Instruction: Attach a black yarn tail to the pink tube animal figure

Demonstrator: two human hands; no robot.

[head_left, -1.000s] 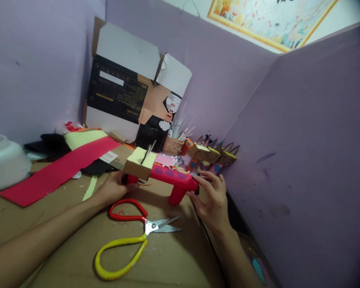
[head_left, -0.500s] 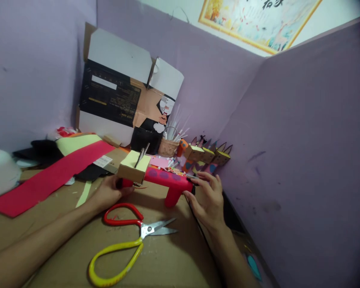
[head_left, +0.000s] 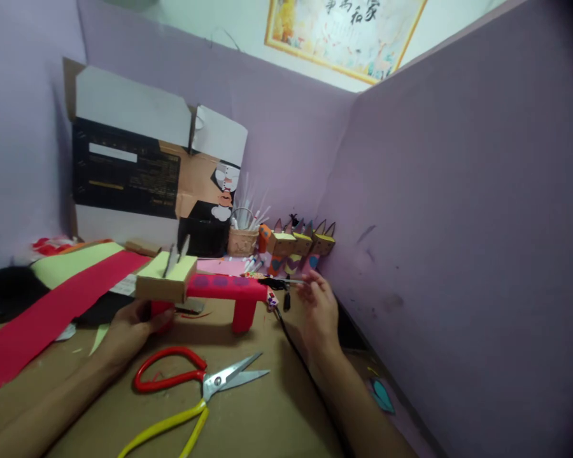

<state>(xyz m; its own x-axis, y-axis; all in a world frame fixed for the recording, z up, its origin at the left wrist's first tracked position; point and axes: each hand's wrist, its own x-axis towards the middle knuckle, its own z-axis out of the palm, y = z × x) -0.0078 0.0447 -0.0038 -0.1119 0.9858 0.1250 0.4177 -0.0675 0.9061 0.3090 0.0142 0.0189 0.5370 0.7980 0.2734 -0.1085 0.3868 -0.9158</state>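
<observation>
The toy animal (head_left: 201, 287) is held by its front leg (head_left: 160, 315) in the left grip (head_left: 132, 327); a thin rod (head_left: 295, 281) appears pinched in the right grip (head_left: 319, 312). The smooth red body (head_left: 229, 290) is best braced while the rod is worked gently near the stringy black tuft (head_left: 273, 284), left of that grip. The boxy cardboard head (head_left: 160, 289) is carried above the left grip.

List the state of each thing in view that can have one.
Scissors: lying down, blades parted.
Red figure: upright, held at one leg.
Left grip: closed on that leg.
Right grip: curled beside a thin rod; hold unclear.
Red strip: spread out.
Carton: unfolded, propped up.
Basket: upright, filled.
Small figures: standing in a row.
Framed picture: hanging up.
</observation>
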